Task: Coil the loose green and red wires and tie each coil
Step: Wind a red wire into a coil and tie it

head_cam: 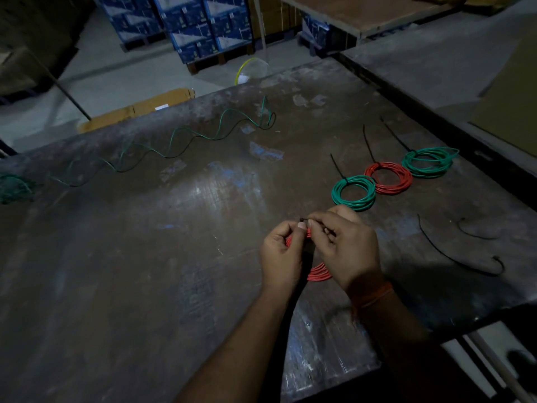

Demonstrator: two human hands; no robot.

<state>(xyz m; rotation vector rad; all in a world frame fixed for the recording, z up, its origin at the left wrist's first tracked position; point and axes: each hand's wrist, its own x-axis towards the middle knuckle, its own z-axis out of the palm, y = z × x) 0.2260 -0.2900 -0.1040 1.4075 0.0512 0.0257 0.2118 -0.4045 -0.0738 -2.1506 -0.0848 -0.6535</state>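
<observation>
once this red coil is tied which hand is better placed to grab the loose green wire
Left, probably. The loose green wire snakes across the table's far left, on the left hand side. The right hand sits nearer the finished coils on the right.

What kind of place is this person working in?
Probably a warehouse or storeroom. Stacks of blue cartons stand on a bare floor, flattened cardboard lies beside a big worn worktable, and tied wire coils sit in a row on it.

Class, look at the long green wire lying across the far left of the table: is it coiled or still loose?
Loose: the long green wire snakes in open waves across the dark worn table, with no tie on it.
</observation>
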